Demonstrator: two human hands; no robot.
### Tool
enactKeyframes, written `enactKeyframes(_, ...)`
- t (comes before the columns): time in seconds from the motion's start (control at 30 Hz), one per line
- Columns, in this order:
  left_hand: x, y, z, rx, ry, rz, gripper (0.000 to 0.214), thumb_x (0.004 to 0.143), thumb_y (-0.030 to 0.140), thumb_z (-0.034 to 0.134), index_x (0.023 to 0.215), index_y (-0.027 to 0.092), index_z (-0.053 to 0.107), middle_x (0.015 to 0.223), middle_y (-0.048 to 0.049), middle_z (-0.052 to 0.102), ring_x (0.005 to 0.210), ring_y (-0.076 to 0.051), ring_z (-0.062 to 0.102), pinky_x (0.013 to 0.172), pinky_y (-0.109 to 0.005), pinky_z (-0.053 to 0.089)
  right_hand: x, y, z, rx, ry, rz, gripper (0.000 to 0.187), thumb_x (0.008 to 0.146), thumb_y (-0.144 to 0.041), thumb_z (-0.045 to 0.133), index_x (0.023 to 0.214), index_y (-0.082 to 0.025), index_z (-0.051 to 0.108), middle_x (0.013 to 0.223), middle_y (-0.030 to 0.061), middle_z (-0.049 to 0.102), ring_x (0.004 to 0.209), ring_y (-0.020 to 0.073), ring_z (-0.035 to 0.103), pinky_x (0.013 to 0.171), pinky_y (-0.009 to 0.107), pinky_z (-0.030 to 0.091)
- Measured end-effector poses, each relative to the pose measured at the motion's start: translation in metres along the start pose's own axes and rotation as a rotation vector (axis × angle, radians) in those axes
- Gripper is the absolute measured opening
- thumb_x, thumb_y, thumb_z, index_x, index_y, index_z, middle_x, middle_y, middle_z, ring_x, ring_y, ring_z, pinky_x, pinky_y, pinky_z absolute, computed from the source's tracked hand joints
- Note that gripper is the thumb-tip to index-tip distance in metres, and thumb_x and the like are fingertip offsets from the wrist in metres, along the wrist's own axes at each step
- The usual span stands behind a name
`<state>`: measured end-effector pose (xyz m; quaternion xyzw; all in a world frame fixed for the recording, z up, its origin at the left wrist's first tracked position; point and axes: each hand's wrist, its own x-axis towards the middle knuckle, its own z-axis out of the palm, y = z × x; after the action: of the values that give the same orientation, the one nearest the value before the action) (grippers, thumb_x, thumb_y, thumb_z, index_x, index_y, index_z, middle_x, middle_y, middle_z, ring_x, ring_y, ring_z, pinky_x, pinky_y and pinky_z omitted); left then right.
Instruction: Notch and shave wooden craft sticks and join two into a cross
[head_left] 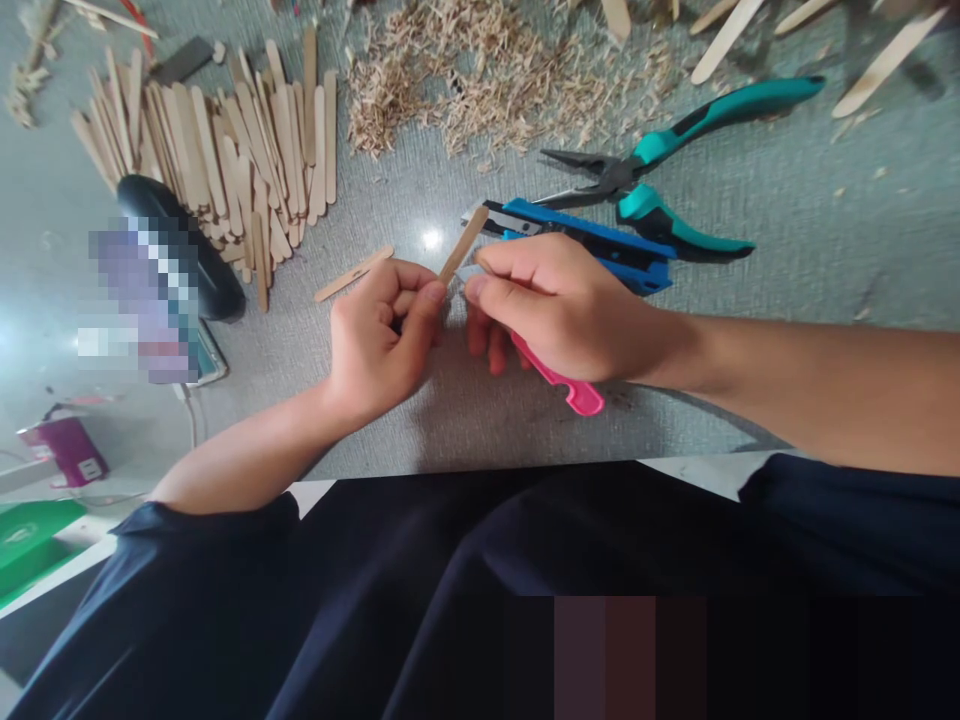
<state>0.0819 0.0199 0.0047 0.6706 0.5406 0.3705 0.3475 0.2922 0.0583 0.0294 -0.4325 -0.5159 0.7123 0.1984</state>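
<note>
Pinching a short wooden stick [463,245] between thumb and fingers, the left hand [379,335] held it tilted just above the grey tabletop [825,220]. The right hand [559,305] was clamped on a pink-handled cutter [559,380], whose blade touched the stick's lower end. Just behind the hands lay a blue utility knife [592,240] and teal pliers [675,170]. A heap of sticks [225,150] and loose shavings [480,80] lay farther back.

Setting: a craft workspace for small handwork. Indicators: a grey tabletop [787,200] carrying a stack of wooden craft sticks [225,150], a heap of wood shavings [480,80], teal-handled pliers [660,165] and a blue utility knife [585,240].
</note>
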Motion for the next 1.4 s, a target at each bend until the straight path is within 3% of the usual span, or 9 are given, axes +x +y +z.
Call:
enactKeyframes(0.2,-0.003,0.0,0.002,0.129,0.072,0.074,0.047,0.119,0.064,0.058,0.097,0.025,0.07,0.059,0.0049,0.063,0.051,-0.011,0.051,0.056,-0.031,0.044,0.002,-0.003,0.003,-0.06,0.029,0.013,0.049,0.117,-0.019,0.062,0.069,-0.024,0.049,0.065,0.0012,0.071,0.05,0.0127,0.068,0.037,0.024,0.04)
enactKeyframes(0.47,-0.003,-0.002,0.002,0.136,0.072,0.117,0.042,0.12,0.058,0.06,0.096,0.025,0.07,0.061,0.0052,0.059,0.053,-0.01,0.048,0.055,-0.03,0.04,0.004,-0.002,0.001,-0.067,0.006,-0.009,0.051,0.117,-0.015,0.056,0.067,-0.023,0.051,0.062,-0.0018,0.071,0.046,0.0118,0.068,0.035,0.022,0.041)
enactKeyframes(0.57,0.0,-0.004,-0.001,0.114,0.034,0.114,0.041,0.119,0.057,0.061,0.094,0.025,0.069,0.062,0.0044,0.058,0.055,-0.011,0.048,0.056,-0.03,0.042,0.005,-0.002,-0.004,-0.075,-0.035,-0.015,0.049,0.118,-0.016,0.056,0.07,-0.024,0.052,0.063,-0.0004,0.072,0.046,0.0127,0.067,0.036,0.025,0.042)
enactKeyframes(0.73,0.005,-0.004,-0.007,0.015,-0.097,-0.009,0.038,0.118,0.054,0.063,0.093,0.025,0.065,0.067,0.0039,0.06,0.059,-0.011,0.052,0.06,-0.031,0.047,0.006,-0.005,-0.009,-0.103,-0.101,-0.04,0.048,0.119,-0.014,0.056,0.072,-0.023,0.057,0.065,0.0012,0.073,0.049,0.0111,0.065,0.042,0.025,0.044)
enactKeyframes(0.9,0.007,-0.009,-0.007,-0.111,-0.089,0.019,0.038,0.115,0.051,0.069,0.089,0.024,0.066,0.065,0.004,0.06,0.058,-0.01,0.053,0.058,-0.031,0.046,0.004,-0.007,-0.009,-0.096,-0.095,-0.039,0.048,0.118,-0.01,0.056,0.071,-0.021,0.057,0.062,-0.0032,0.07,0.047,0.0076,0.065,0.041,0.022,0.042)
enactKeyframes(1.1,0.011,-0.015,-0.009,-0.194,-0.111,0.004,0.042,0.113,0.058,0.072,0.089,0.024,0.07,0.07,-0.001,0.067,0.067,-0.015,0.064,0.061,-0.034,0.049,0.004,-0.005,-0.014,-0.042,-0.15,-0.048,0.043,0.121,-0.026,0.062,0.078,-0.019,0.062,0.057,-0.006,0.064,0.045,0.0054,0.058,0.044,0.022,0.036)
enactKeyframes(1.3,0.014,-0.016,-0.009,-0.269,-0.163,0.022,0.044,0.113,0.061,0.073,0.09,0.025,0.069,0.061,0.0037,0.06,0.053,-0.011,0.055,0.054,-0.031,0.046,0.004,0.002,-0.017,-0.038,-0.174,-0.039,0.048,0.119,-0.04,0.068,0.076,-0.02,0.066,0.061,-0.0012,0.068,0.046,0.0098,0.061,0.042,0.025,0.036)
enactKeyframes(1.4,0.014,-0.014,-0.007,-0.278,-0.138,0.027,0.043,0.113,0.06,0.073,0.089,0.024,0.069,0.057,0.0051,0.058,0.049,-0.01,0.052,0.052,-0.029,0.043,0.003,0.002,-0.016,-0.002,-0.146,-0.078,0.046,0.119,-0.034,0.068,0.075,-0.02,0.066,0.06,-0.002,0.068,0.045,0.0086,0.061,0.039,0.023,0.035)
